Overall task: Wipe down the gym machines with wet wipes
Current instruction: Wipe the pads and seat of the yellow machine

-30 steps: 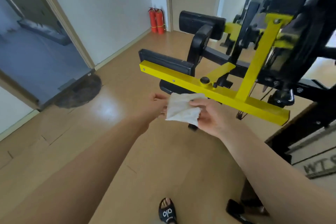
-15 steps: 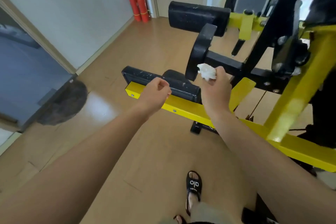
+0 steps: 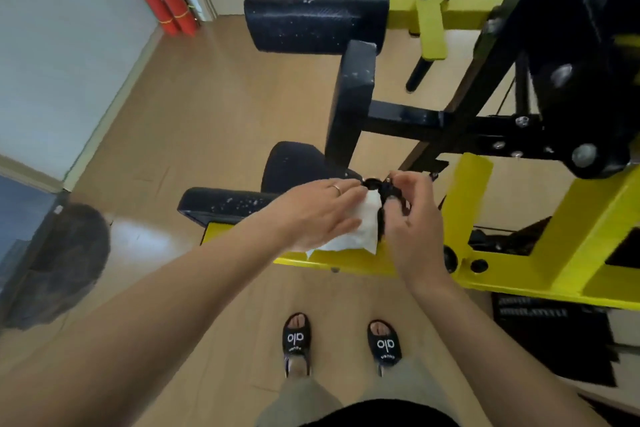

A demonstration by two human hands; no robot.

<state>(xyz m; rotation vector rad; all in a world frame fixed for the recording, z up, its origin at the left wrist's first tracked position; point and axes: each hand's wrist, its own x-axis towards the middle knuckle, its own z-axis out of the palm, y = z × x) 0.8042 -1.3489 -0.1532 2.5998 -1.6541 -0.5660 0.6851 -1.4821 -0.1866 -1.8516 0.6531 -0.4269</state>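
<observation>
A yellow and black gym machine (image 3: 512, 253) fills the right half of the view, with a long black pad (image 3: 225, 204) on its yellow bar. A white wet wipe (image 3: 360, 236) lies spread over the pad's right end and the bar. My left hand (image 3: 318, 215) presses flat on the wipe with straight fingers. My right hand (image 3: 408, 218) sits right beside it, fingers curled round a small black knob (image 3: 381, 187) at the wipe's edge.
A black roller pad (image 3: 311, 24) and an upright black pad (image 3: 353, 107) stand behind my hands. Two red fire extinguishers (image 3: 166, 3) lean at the far wall. A dark round mat (image 3: 59, 263) lies left by a glass door. My sandalled feet (image 3: 343, 343) stand on the wooden floor.
The wipe was bunched in my right hand; now it lies spread on the pad under my left hand. My right hand has gone to the black knob. The view tilted down.
</observation>
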